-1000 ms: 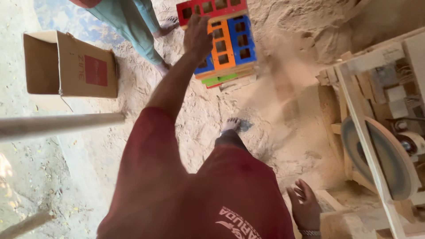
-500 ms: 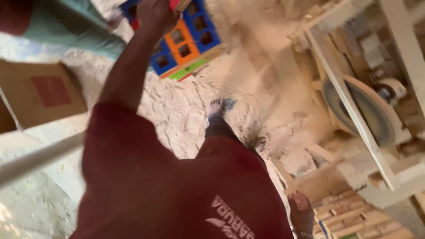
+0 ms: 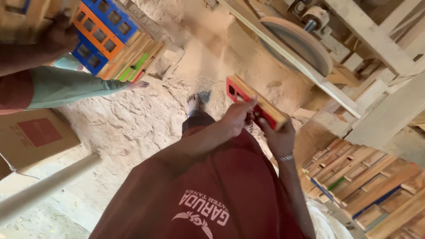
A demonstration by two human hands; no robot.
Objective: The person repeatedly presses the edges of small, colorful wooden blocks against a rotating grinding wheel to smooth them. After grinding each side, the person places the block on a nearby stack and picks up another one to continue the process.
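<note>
Both hands [image 3: 261, 126] clenched on red wood block [image 3: 254, 102], above sawdust floor [image 3: 128, 119], by sanding disc [image 3: 296, 42].

Person seen from above: maroon shirt [image 3: 212, 194] with white printed lettering and a wing emblem; metal wristband [image 3: 285, 157] on the right wrist; bare foot [image 3: 193, 104].

Red-faced wooden block [image 3: 252, 102], maroon shirt [image 3: 212, 194], blue-and-orange blocks [image 3: 102, 31]

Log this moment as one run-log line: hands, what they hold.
left hand: grips red-painted wooden block | right hand: supports block from below | nearby: sanding disc, sawdust floor
</note>
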